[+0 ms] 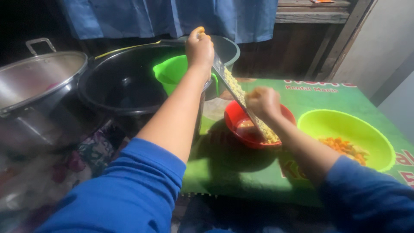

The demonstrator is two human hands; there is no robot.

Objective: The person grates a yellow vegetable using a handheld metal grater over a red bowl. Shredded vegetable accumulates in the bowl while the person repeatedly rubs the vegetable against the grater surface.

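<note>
Blue sleeves fill the bottom of the view, and from them two bare forearms reach forward to a grater (236,95). It is a long flat metal strip, and it stands tilted: its upper end is near the far edge of the green mat (241,172), its lower end rests inside the red bowl (258,129), so its long axis runs from far-left down to near-right. The left hand (199,47) is closed around the upper end and holds it steady. The right hand (262,102) is lower, pressed against the face of the grater about halfway down, fingers closed on a small piece of food that I cannot see well because of blur. Pale yellow shreds cover the strip and gather in the red bowl under it. To the right on the mat is a lime bowl (332,125) with orange shreds inside. Behind the left hand is a green jug (170,71) in a black basin (125,92), and a steel pot (39,82) stands at the far left.
</note>
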